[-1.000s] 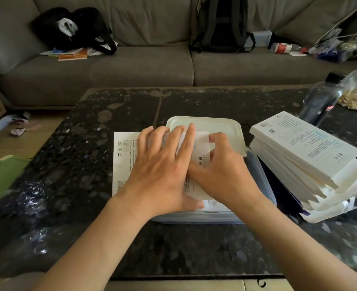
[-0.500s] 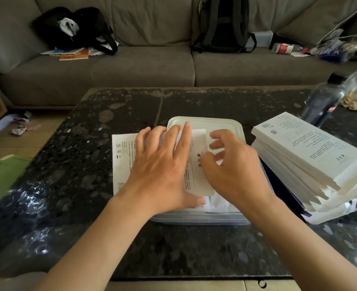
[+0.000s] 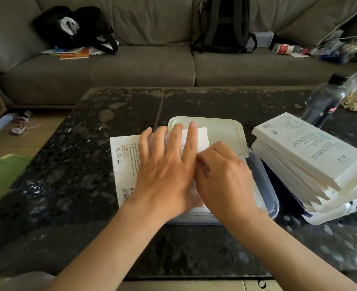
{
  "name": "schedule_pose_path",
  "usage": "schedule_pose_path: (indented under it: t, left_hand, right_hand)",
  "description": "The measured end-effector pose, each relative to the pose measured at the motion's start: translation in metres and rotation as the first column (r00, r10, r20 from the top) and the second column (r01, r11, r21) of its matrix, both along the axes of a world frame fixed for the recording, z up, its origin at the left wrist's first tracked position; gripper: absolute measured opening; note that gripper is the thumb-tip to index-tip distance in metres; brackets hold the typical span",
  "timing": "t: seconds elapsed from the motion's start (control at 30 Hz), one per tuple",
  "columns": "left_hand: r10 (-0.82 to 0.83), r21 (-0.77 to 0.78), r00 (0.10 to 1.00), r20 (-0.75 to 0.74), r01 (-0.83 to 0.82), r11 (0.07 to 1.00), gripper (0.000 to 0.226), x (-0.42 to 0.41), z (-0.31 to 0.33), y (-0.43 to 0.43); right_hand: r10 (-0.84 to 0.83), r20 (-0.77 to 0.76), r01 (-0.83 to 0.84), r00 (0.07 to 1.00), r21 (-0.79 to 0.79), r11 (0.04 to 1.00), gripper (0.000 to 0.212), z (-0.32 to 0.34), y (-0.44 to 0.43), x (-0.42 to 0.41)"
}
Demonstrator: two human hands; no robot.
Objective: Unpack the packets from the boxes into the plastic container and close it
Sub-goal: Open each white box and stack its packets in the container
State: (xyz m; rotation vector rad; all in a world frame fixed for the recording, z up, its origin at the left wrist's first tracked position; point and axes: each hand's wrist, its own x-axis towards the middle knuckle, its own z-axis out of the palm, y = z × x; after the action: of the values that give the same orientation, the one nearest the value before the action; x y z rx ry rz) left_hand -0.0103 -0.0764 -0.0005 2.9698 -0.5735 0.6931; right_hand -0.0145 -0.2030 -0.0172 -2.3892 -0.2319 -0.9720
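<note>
We press left grip [image 3: 167, 171] flat, fingers straight, on white box [image 3: 201, 139] | right grip [image 3: 223, 173] curled alongside, we cannot tell its hold | plastic container [image 3: 264, 179] underneath, on desk [image 3: 79, 175]

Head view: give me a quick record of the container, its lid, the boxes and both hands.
container: clear plastic container, open, on the dark table
lid: lid off, lying at the container's far side
left hand: left hand, fingers straight, pressing flat on a white box over the container
right hand: right hand, fingers curled at that box's right edge; grip hidden
box stack: box stack, white, piled right of the container
flat box: flat box, printed, left of the container, partly under the left hand
</note>
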Motion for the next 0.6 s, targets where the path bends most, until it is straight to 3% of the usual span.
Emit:
schedule_pose_path:
  t: [0.13, 0.27, 0.6]
  left_hand:
    - [-0.004, -0.006, 1.0, 0.025, 0.004, 1.0, 0.101, -0.0022, 0.0003, -0.0006]
    - [-0.003, 0.011, 1.0, 0.028, 0.002, 1.0, 0.107, -0.0021, 0.0003, -0.0001]
    - [0.008, 0.024, 1.0, 0.009, -0.008, 1.0, 0.114, -0.0015, 0.0003, -0.0004]
  right_hand:
    - [0.004, -0.058, -0.003, 0.998, 0.027, 1.0, 0.031, -0.0002, 0.0013, -0.0015]
    - [0.04, -0.2, -0.014, 0.979, 0.132, 0.991, 0.01, 0.0009, 0.0001, -0.0012]
    - [-0.026, -0.096, 0.033, 0.995, 0.075, 0.997, 0.014, -0.0059, 0.0018, 0.0039]
